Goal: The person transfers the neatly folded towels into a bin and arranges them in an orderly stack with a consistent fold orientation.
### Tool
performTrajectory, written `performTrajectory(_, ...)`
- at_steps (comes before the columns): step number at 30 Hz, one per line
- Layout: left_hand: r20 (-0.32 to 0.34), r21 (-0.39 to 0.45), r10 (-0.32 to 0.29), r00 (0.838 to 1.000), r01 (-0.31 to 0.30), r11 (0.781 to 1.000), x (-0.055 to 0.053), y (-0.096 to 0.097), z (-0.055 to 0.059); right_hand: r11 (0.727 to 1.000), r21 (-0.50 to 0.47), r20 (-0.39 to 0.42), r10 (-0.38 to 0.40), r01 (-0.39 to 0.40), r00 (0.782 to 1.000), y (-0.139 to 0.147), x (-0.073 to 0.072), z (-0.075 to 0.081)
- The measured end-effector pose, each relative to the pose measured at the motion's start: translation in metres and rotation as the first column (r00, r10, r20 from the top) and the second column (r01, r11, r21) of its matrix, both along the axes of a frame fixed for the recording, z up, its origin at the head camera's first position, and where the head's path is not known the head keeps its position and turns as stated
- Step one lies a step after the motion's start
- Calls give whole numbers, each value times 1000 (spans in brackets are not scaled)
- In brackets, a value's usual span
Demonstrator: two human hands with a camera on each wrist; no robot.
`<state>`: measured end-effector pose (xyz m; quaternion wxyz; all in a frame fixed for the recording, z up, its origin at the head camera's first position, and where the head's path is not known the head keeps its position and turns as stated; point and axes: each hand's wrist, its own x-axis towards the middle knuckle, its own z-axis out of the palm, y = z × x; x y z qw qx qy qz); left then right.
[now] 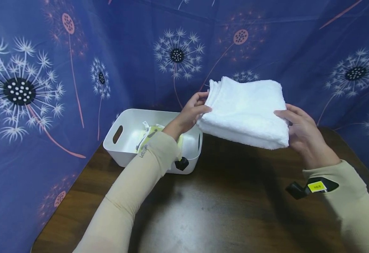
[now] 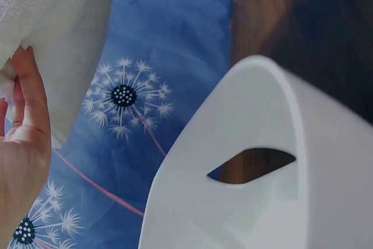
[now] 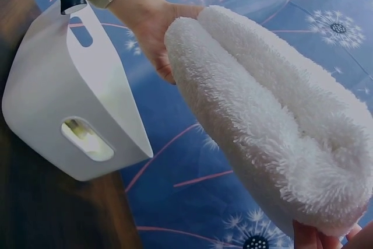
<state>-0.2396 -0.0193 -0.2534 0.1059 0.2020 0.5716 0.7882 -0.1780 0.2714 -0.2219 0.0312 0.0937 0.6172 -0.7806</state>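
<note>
A folded white towel (image 1: 244,109) is held up above the table between both hands, its thick folds stacked in layers. My left hand (image 1: 189,114) grips its left edge, thumb on top and fingers underneath. On the opposite side my right hand (image 1: 303,135) pinches the right edge, thumb lying over the upper face. The right wrist view shows the fluffy rounded folds of the towel (image 3: 274,115) from close by. Below and left of it stands a white plastic bin (image 1: 114,151) with oval handle holes; a yellow-green packet (image 1: 154,131) lies inside, partly covered by my left forearm.
The dark wooden table (image 1: 219,211) carries the bin on its left part. Behind and to the left hangs a blue cloth (image 1: 133,70) with a dandelion print. A black wrist camera (image 1: 298,189) sits on my right sleeve, another (image 1: 182,163) near the bin's front wall.
</note>
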Motion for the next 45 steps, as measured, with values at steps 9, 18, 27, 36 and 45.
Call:
performTrajectory(9,-7,-22,15,1000,-16,1000,1,-18,5,1000,20,-1,16,-16,1000,-17,-1,3)
performTrajectory(18,-15,-23,24,1000,-24,999,2,-30,5,999,43,-21,4,-4,1000,-31,-2,1)
performTrajectory(27,-12,-38,25,1000,-25,999,1,-38,2,998,55,-16,-15,16,1000,-39,-2,-4)
performTrajectory(36,-22,-22,20,1000,-21,1000,3,-46,3,999,33,-27,-18,18,999,-49,-2,-2)
performTrajectory(45,-24,-34,24,999,-24,999,4,-54,6,999,-38,-21,-17,17,1000,-56,-2,-1)
